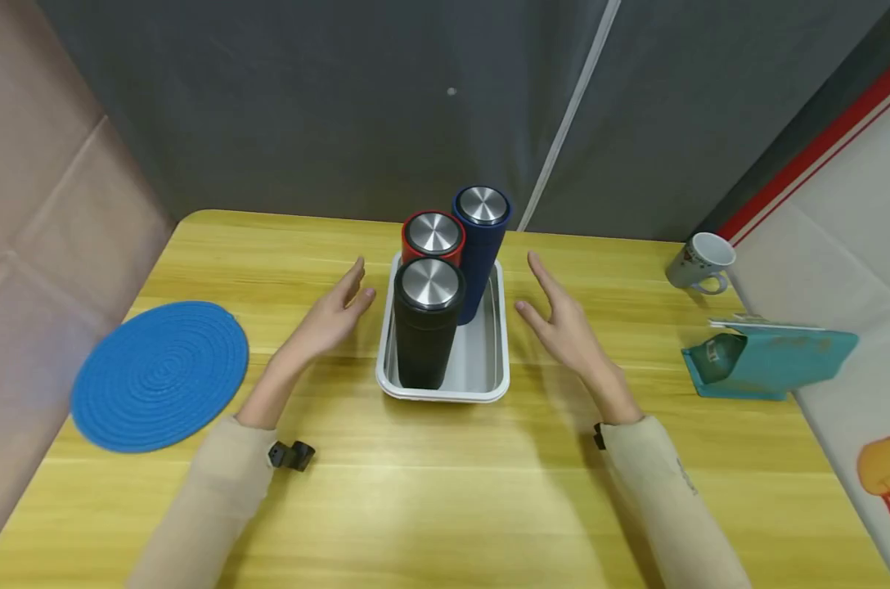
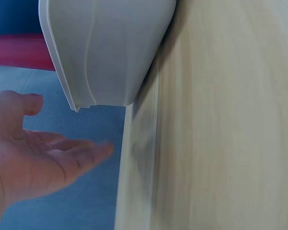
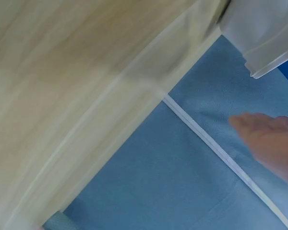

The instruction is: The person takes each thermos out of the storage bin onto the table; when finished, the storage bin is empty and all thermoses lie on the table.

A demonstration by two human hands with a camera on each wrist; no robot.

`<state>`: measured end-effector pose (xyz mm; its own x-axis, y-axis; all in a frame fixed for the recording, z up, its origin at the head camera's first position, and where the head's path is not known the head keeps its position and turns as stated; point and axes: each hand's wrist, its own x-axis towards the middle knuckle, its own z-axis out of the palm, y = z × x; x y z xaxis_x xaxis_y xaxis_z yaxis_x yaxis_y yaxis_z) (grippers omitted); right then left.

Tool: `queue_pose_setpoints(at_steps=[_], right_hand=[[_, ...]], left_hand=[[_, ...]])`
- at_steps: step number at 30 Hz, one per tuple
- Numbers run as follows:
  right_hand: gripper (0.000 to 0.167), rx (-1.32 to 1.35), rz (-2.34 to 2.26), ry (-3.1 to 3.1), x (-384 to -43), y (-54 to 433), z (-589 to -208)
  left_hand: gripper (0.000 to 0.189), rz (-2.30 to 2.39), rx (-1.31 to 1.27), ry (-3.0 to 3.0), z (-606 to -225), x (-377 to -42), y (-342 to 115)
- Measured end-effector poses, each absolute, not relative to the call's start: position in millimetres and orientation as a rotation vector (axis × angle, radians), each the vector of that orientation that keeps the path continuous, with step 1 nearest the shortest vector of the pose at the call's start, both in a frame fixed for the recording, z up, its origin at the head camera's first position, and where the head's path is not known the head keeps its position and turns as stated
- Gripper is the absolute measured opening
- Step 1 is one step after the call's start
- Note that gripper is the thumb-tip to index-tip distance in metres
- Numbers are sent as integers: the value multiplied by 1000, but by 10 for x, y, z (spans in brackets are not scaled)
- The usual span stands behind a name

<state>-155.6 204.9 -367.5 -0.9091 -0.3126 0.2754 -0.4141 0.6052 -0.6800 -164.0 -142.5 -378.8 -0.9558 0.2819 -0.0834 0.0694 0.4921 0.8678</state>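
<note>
A white tray (image 1: 482,360) sits on the wooden table with three tumblers standing in it. The black tumbler (image 1: 424,343) is at the front, the red tumbler (image 1: 408,244) behind it and mostly hidden, and the dark blue tumbler (image 1: 482,254) at the back right. My left hand (image 1: 332,315) is held out left of the tray, fingers extended and thumb apart. On the other side, my right hand (image 1: 566,327) mirrors it, palm toward the tray. Both wrist views show a gap between each hand and the tray's wall (image 2: 117,52).
A round blue woven mat (image 1: 161,376) lies at the left. Toward the right stand a patterned mug (image 1: 698,262) and a teal holder (image 1: 776,360) with a dark green item inside. A grey panel (image 1: 342,106) rises behind the table, with tiled walls on both sides.
</note>
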Motion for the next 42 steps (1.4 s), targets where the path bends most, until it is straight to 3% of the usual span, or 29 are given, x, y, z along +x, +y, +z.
queue_pose_setpoints(at_steps=[10, 21, 42], right_hand=[[60, 717, 1622, -2466, -1629, 1904, -3545], [69, 708, 1998, -2333, -1932, 1709, -3549], [73, 668, 2024, -2309, -2024, 1583, -3511]], left_hand=[[48, 2047, 133, 1949, -3840, -1669, -1364], [43, 2035, 47, 1907, -3829, -1649, -1248], [48, 2125, -31, 1853, -3904, -1558, -1180]])
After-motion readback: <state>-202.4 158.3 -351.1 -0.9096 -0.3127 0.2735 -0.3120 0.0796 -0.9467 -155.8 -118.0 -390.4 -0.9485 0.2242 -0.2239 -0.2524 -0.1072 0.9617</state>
